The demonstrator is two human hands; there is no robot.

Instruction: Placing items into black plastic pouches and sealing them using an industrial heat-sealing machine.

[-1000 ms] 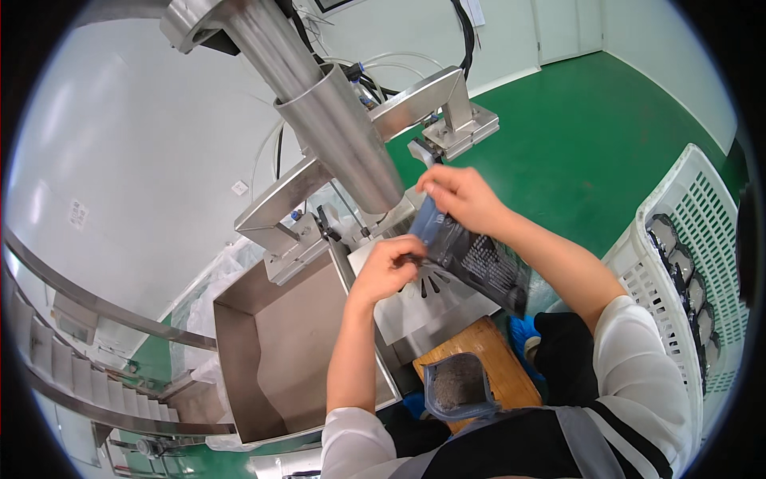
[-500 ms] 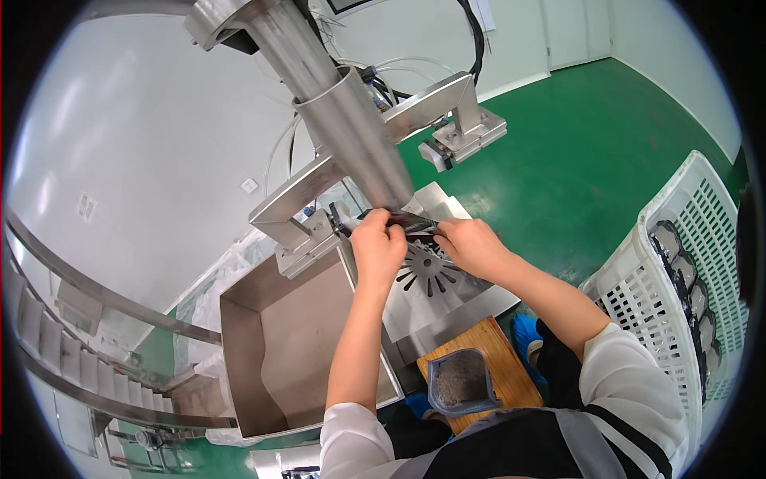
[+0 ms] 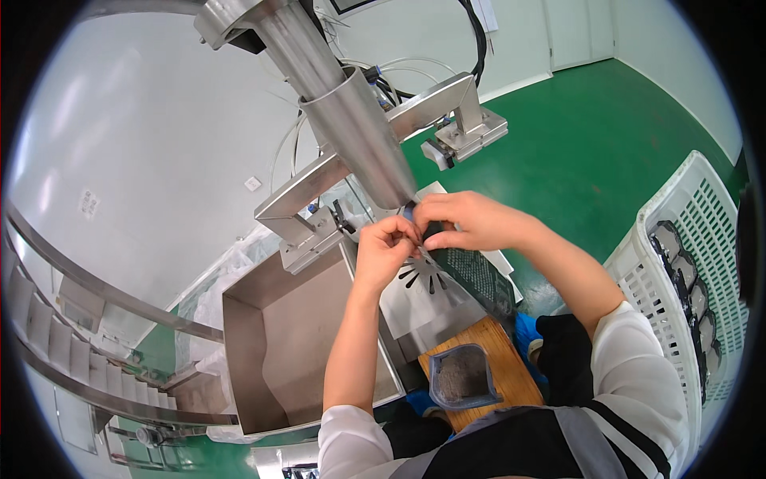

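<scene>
A dark plastic bag (image 3: 483,279) with pale print hangs just below the metal filling tube (image 3: 363,140). My left hand (image 3: 388,249) pinches it near its upper end, fingertips pressed together. My right hand (image 3: 472,222) grips the same end from the other side, with thumb and fingers closed and almost touching my left fingertips. The exact pinch point is partly hidden behind the fingers. Beneath my hands lies a metal plate (image 3: 411,307) with radial slots, which the bag partly covers.
To the left stands a deep steel tray (image 3: 307,351). A wooden stool (image 3: 517,375) bears a grey-rimmed container (image 3: 496,397) of dark granular stuff. The white crate (image 3: 650,315) at right holds several dark packs. Clamps (image 3: 471,137) flank the tube.
The bag has swung from lying across between my hands beneath the tube to hanging down at the right. My right hand has moved up and left, close to my left hand.
</scene>
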